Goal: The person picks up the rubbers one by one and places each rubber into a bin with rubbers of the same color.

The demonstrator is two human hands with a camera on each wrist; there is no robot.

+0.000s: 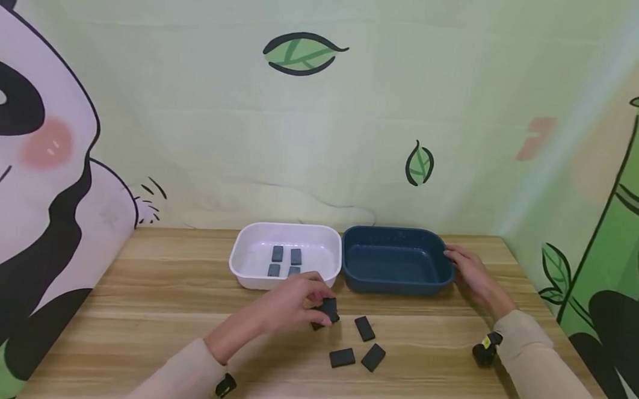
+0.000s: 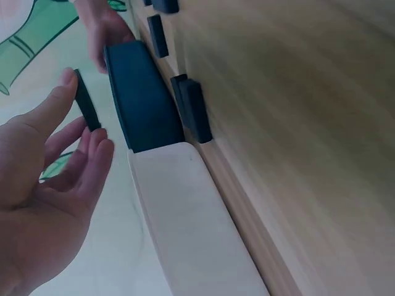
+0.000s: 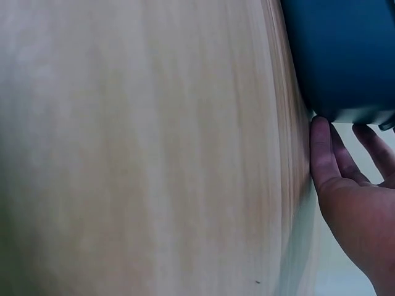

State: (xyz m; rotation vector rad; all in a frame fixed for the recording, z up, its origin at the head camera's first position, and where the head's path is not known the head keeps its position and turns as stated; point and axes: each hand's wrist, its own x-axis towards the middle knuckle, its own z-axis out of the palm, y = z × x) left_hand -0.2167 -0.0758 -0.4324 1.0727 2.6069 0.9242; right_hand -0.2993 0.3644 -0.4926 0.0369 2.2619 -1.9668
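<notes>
My left hand (image 1: 289, 303) pinches a thin black rectangular block (image 1: 329, 307) between thumb and fingertips, raised over the table in front of the two dishes. In the left wrist view the held block (image 2: 87, 102) is seen almost edge-on. Partly behind it in the head view, more black pieces show close to the hand. On the right, my right hand (image 1: 475, 277) rests its fingers against the end of a dark blue dish (image 1: 396, 286). The right wrist view has those fingertips (image 3: 322, 139) extended against the dish's outer wall.
A white dish (image 1: 255, 280) adjoins the blue one on its left, with several grey-blue blocks (image 1: 277, 253) inside. Loose black blocks (image 1: 364, 328) lie on the wooden table (image 1: 156, 311) in front. A printed cloth (image 1: 204, 127) hangs behind.
</notes>
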